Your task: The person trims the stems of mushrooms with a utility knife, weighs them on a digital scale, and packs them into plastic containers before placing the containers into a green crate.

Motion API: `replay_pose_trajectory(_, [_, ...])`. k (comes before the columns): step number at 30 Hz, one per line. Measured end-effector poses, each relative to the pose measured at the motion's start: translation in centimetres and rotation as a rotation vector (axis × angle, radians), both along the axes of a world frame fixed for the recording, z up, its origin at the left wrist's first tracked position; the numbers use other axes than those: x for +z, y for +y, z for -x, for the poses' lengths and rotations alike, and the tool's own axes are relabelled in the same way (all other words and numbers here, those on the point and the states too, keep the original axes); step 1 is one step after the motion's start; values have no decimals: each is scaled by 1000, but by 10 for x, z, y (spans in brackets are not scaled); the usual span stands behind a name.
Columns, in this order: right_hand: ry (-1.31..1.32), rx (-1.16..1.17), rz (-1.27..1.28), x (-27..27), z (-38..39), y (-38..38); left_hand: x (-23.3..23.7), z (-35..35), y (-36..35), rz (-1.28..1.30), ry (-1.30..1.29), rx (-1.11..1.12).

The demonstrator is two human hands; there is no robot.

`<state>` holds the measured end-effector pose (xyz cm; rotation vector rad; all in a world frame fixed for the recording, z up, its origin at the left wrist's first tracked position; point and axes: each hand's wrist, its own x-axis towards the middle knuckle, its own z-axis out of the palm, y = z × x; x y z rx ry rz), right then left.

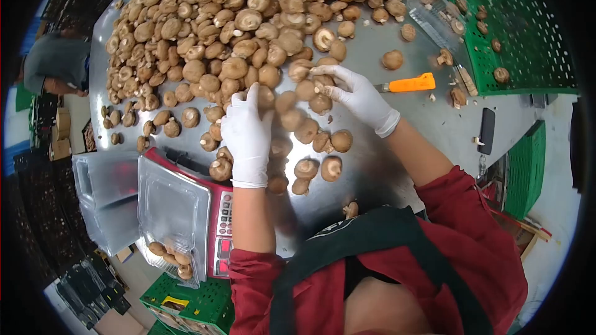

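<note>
Brown mushrooms point(205, 31) form a large heap across the far side of the metal table. My left hand point(247, 139), in a white glove, is at the heap's near edge, its thumb and forefinger around a mushroom point(266, 97). My right hand point(359, 100), gloved too, pinches a mushroom point(323, 79) between thumb and fingers. Between the hands, several mushrooms look smeared by motion. Loose mushrooms point(331, 169) lie nearer to me. An orange-handled knife point(412, 83) rests just right of my right hand, its blade partly hidden behind that hand.
A red scale point(221, 226) stands at left, bearing a clear plastic tray point(174, 195). Mushrooms sit in a clear container point(192, 267) below it. A green crate point(509, 31) lies at the right with a brush-like tool point(459, 74) beside it. A phone point(487, 130) lies near the right edge.
</note>
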<state>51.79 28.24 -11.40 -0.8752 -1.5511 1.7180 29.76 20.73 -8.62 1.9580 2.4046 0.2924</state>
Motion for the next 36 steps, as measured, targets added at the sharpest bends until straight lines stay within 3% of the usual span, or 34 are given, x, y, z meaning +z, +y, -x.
replay_pose_trajectory(3, [245,55,428,13,-12,-4,-1,-4,11,68,107,-44])
replay_pose_trajectory(7, [556,151,636,10,-16,-7,1,4,5,8,-233,-19])
replay_pose_trajectory(9, [520,87,655,15,-15,-12,3,4,-8,-68,-692,33])
replay_pose_trajectory(11, [542,65,713,12,-18,-17,14,-2,-31,-95,-1378,241])
replay_pose_trajectory(12, [523,48,756,10,-23,-18,3,3,-45,-173,-1435,130])
replay_pose_trajectory(15, [460,61,788,-12,-41,-11,-12,15,-95,-137,-2186,387])
replay_pose_trajectory(17, [416,147,682,-37,-50,-5,-25,26,-121,-148,-2473,215])
replay_pose_trajectory(18, [64,62,489,-7,-42,-7,-29,30,-129,-155,-2613,118])
replay_pose_trajectory(21, [-183,118,-176,11,-2,-16,9,11,-131,-185,-2375,208])
replay_pose_trajectory(22, [-273,122,-563,18,10,-17,13,8,-130,-219,-2372,182])
replay_pose_trajectory(25, [-871,341,-822,14,44,-34,7,12,-129,-222,-2198,342])
replay_pose_trajectory(26, [-903,292,-845,1,54,-35,6,12,-128,-236,-2168,378])
replay_pose_trajectory(29, [-817,304,-480,22,59,-20,5,9,-128,-250,-2157,511])
replay_pose_trajectory(31, [-343,330,31,33,51,-11,-6,14,-136,-221,-2200,458])
replay_pose_trajectory(33, [-81,423,459,39,36,-3,-9,15,-141,-200,-2275,443])
replay_pose_trajectory(35, [78,374,651,50,32,-18,-4,10,-143,-187,-2382,462])
replay_pose_trajectory(36, [119,367,700,43,31,-23,11,0,-138,-205,-2345,604])
